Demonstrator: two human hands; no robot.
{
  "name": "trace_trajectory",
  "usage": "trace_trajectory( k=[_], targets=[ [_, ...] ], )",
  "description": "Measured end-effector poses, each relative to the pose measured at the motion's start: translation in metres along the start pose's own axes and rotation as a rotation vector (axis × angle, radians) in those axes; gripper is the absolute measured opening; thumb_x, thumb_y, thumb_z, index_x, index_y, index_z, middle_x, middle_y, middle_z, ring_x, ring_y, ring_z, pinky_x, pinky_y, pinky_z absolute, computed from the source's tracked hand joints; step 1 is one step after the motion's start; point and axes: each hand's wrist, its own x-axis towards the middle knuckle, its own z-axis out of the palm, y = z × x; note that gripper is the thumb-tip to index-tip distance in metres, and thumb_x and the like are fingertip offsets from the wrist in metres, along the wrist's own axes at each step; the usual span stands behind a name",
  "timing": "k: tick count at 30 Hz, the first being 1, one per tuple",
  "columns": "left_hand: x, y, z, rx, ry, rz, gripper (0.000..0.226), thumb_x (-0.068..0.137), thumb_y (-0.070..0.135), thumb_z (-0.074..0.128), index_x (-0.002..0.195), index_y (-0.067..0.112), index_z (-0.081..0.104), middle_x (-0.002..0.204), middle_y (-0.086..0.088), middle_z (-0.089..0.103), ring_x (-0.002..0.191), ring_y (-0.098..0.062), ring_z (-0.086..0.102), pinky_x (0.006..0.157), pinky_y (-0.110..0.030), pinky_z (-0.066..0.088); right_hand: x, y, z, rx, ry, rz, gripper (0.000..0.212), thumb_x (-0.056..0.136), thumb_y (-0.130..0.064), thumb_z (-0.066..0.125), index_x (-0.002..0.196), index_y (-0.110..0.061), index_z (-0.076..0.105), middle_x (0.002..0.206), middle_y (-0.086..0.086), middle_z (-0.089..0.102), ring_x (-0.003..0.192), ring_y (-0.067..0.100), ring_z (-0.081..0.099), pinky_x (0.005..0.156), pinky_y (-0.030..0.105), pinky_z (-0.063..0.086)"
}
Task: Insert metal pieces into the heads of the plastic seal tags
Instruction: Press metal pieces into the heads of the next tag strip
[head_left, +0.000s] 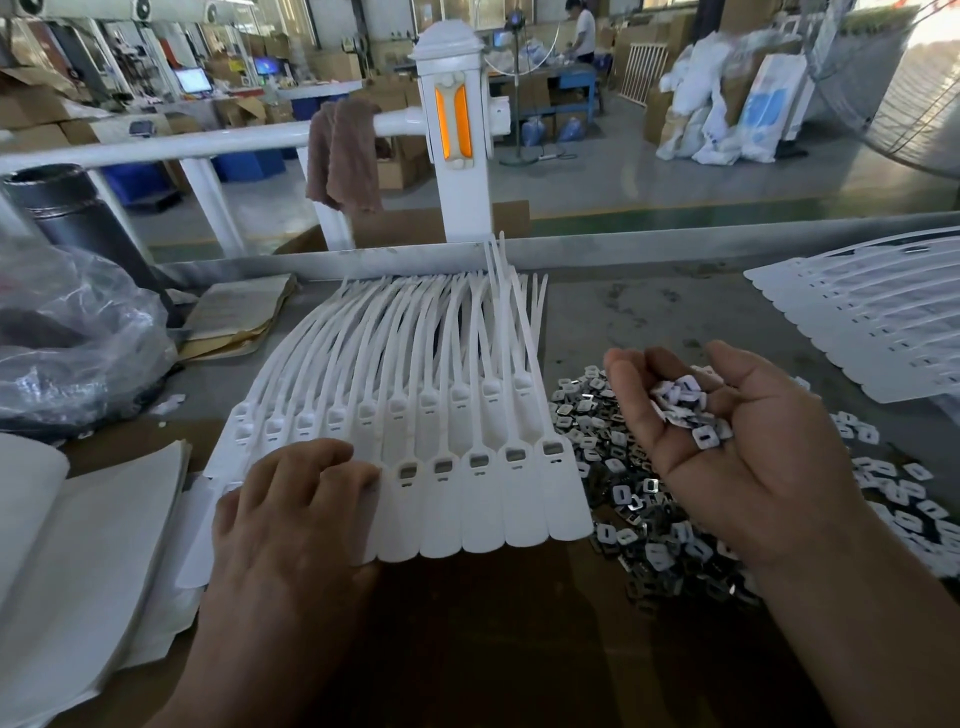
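White plastic seal tags (467, 499) lie as a joined row in the middle of the workbench (649, 312). Their flat ends point to its near edge and their thin tails fan toward the far edge. The left hand (291, 519) presses its fingertips on the row's left part and grips nothing. The right hand (753, 467) is palm up with its fingers loosely bent. It cups a handful of metal pieces (685, 410) above a loose heap (613, 452) just right of the tags.
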Motion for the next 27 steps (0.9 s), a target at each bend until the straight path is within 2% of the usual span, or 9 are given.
trace_trajectory(
  k=[4, 6, 8, 10, 12, 14, 18, 22, 27],
  targets=[
    [-0.001, 0.004, -0.009, 0.055, -0.07, 0.011, 0.078, 0.069, 0.064, 0.066, 0.136, 0.045, 0.029, 0.146, 0.016, 0.015, 0.14, -0.01, 0.009, 0.115, -0.041, 0.016, -0.007, 0.0, 0.005, 0.034, -0.08, 0.024, 0.048, 0.099, -0.027, 0.052, 0.12, 0.016, 0.051, 0.11, 0.039, 0.064, 0.097, 0.055, 0.066, 0.065, 0.055, 0.06],
    [-0.002, 0.008, -0.015, 0.071, -0.1, 0.043, 0.091, 0.064, 0.082, 0.053, 0.139, 0.044, 0.017, 0.152, 0.016, 0.002, 0.142, -0.01, -0.001, 0.116, -0.042, 0.012, -0.009, 0.0, 0.008, 0.042, -0.099, 0.034, 0.051, 0.099, -0.029, 0.052, 0.122, 0.017, 0.049, 0.111, 0.041, 0.063, 0.098, 0.058, 0.065, 0.068, 0.059, 0.059],
    [-0.004, 0.016, -0.025, 0.049, -0.102, 0.105, 0.105, 0.054, 0.094, 0.039, 0.142, 0.041, 0.019, 0.157, 0.01, 0.007, 0.144, -0.012, 0.005, 0.114, -0.045, 0.014, -0.011, 0.0, 0.01, 0.046, -0.112, 0.043, 0.055, 0.099, -0.031, 0.052, 0.122, 0.019, 0.046, 0.111, 0.042, 0.062, 0.099, 0.06, 0.064, 0.073, 0.064, 0.057],
    [-0.005, 0.028, -0.032, -0.051, 0.041, 0.203, 0.094, 0.059, 0.088, 0.038, 0.135, 0.033, 0.039, 0.148, 0.002, 0.037, 0.136, -0.02, 0.033, 0.105, -0.053, 0.029, -0.012, 0.001, 0.012, 0.037, -0.12, 0.059, 0.059, 0.098, -0.033, 0.053, 0.124, 0.019, 0.044, 0.113, 0.043, 0.061, 0.1, 0.06, 0.063, 0.074, 0.066, 0.056],
    [-0.001, 0.047, -0.033, -0.181, 0.218, 0.303, 0.07, 0.071, 0.074, 0.041, 0.126, 0.031, 0.047, 0.135, 0.001, 0.05, 0.123, -0.022, 0.048, 0.095, -0.052, 0.044, -0.012, 0.002, 0.012, 0.016, -0.129, 0.079, 0.062, 0.096, -0.036, 0.053, 0.125, 0.018, 0.044, 0.113, 0.042, 0.061, 0.099, 0.06, 0.063, 0.074, 0.066, 0.055],
    [0.01, 0.071, -0.032, -0.238, 0.259, 0.369, 0.054, 0.08, 0.063, 0.04, 0.123, 0.031, 0.052, 0.131, 0.003, 0.052, 0.121, -0.02, 0.049, 0.094, -0.045, 0.044, -0.013, 0.003, 0.012, -0.01, -0.144, 0.087, 0.063, 0.093, -0.039, 0.056, 0.126, 0.014, 0.046, 0.113, 0.041, 0.063, 0.099, 0.058, 0.064, 0.075, 0.066, 0.055],
    [0.034, 0.11, -0.022, -0.299, 0.196, 0.43, 0.037, 0.086, 0.053, 0.043, 0.115, 0.037, 0.06, 0.132, 0.006, 0.05, 0.126, -0.016, 0.042, 0.101, -0.039, 0.038, -0.014, 0.003, 0.012, -0.039, -0.142, 0.073, 0.07, 0.076, -0.036, 0.063, 0.126, 0.011, 0.051, 0.115, 0.036, 0.064, 0.103, 0.053, 0.065, 0.076, 0.062, 0.057],
    [0.044, 0.125, -0.011, -0.32, 0.236, 0.472, 0.032, 0.084, 0.05, 0.049, 0.109, 0.039, 0.064, 0.126, 0.012, 0.049, 0.121, -0.013, 0.044, 0.098, -0.037, 0.04, -0.011, -0.002, 0.009, -0.025, -0.098, 0.069, 0.065, 0.091, -0.041, 0.059, 0.128, 0.011, 0.051, 0.123, 0.033, 0.06, 0.107, 0.042, 0.065, 0.079, 0.056, 0.058],
    [0.05, 0.127, -0.004, -0.324, 0.23, 0.534, 0.022, 0.087, 0.041, 0.06, 0.105, 0.034, 0.07, 0.133, 0.0, 0.051, 0.124, -0.022, 0.044, 0.097, -0.048, 0.044, -0.008, -0.002, 0.005, -0.073, -0.122, 0.114, 0.062, 0.094, -0.042, 0.054, 0.127, 0.01, 0.051, 0.127, 0.036, 0.057, 0.102, 0.044, 0.068, 0.084, 0.053, 0.057]
  ],
)
